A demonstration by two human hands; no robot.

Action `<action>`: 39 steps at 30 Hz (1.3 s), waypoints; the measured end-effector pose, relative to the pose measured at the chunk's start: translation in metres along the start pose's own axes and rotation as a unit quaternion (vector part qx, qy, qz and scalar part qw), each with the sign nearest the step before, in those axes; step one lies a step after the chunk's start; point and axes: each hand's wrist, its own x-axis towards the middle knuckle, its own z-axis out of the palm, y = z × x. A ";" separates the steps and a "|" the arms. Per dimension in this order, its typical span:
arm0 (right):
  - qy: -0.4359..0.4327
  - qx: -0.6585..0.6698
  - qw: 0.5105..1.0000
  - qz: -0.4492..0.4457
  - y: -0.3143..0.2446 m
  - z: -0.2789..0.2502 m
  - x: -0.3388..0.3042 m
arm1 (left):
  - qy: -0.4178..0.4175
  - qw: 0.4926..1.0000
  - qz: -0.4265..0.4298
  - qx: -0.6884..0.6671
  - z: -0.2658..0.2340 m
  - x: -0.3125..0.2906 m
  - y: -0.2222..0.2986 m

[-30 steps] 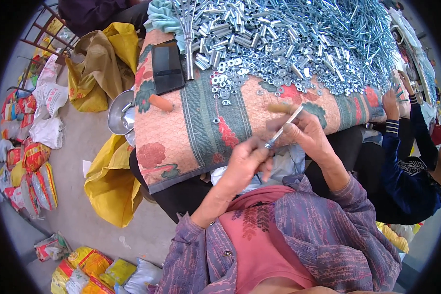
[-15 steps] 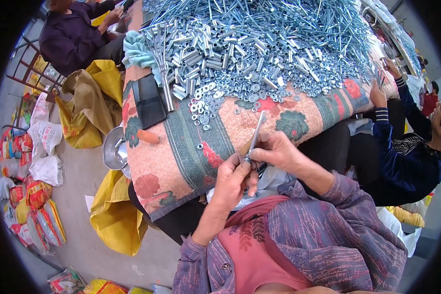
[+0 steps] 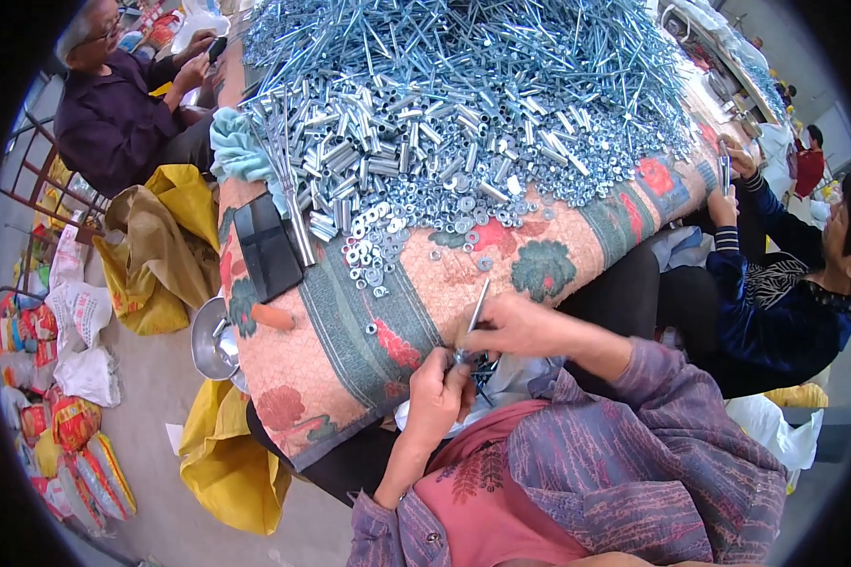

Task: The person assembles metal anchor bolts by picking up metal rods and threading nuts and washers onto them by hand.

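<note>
Bolt (image 3: pixel 478 304), thin and metal, is held over the near edge of the counter (image 3: pixel 468 260), its tip pointing up and away from the body. Its lower end is grasped by the left hand (image 3: pixel 435 395), and its shaft is pinched just above by the right hand (image 3: pixel 511 326).

The counter is covered with a flowered, quilted cloth in pink and green. Its far part is heaped with long bolts (image 3: pixel 501 47); short metal tubes (image 3: pixel 425 132) are strewn before these, and washers and nuts (image 3: pixel 373 241) are scattered nearest. Towards the left edge are laid a flat black case (image 3: pixel 267 248), an orange stub (image 3: pixel 272 316), a slender metal tool (image 3: pixel 298 217) and a pale green rag (image 3: pixel 239 151). Beside that edge are noted a metal bowl (image 3: pixel 206 340), a brown sack (image 3: pixel 151 236) and a yellow sack (image 3: pixel 227 463). Coloured bags (image 3: pixel 76 416) are piled on the grey floor (image 3: pixel 142 364). Co-workers are seated at left (image 3: pixel 113 123) and right (image 3: pixel 733 293).

Compared with half a second earlier, the bolt is held more steeply and its tip has been brought closer to the body. The left co-worker has been brought more fully into view by a shift of the camera.
</note>
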 end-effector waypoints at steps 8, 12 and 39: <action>0.539 -0.438 0.706 -0.138 0.005 -0.210 0.086 | -0.230 0.954 -0.183 0.059 -0.013 0.006 -0.024; 0.489 -0.579 0.653 -0.004 0.032 -0.293 0.125 | -0.196 0.948 -0.094 0.232 -0.008 0.013 -0.028; 0.459 -0.527 0.623 -0.350 0.003 -0.297 0.167 | -0.238 0.950 -0.143 0.141 -0.001 0.014 -0.037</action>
